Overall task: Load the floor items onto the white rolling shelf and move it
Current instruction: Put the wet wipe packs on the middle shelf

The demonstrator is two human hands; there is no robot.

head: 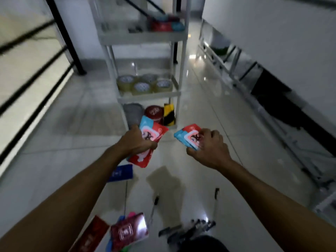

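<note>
The left hand (135,141) grips a red and blue wipes pack (151,140), fingers curled round its middle; the pack is up in the air, and its long side runs from low near the wrist up and away toward the white rolling shelf (179,95); the right hand (209,148) grips a second wipes pack (188,138), fingers curled over its near end; this pack lies more sideways, its blue end pointing left toward the first pack; the two packs are near each other but apart; both are held just in front of the shelf's bottom level; the shelf stands upright on the shiny floor (209,99); its middle level holds four clear tape rolls (143,84); its bottom level holds a red round tin (154,112) and a yellow and black tape roll (169,114); on the floor near the person lie a blue card (121,173), a dark red packet (129,231), and some pens (154,208).
</note>
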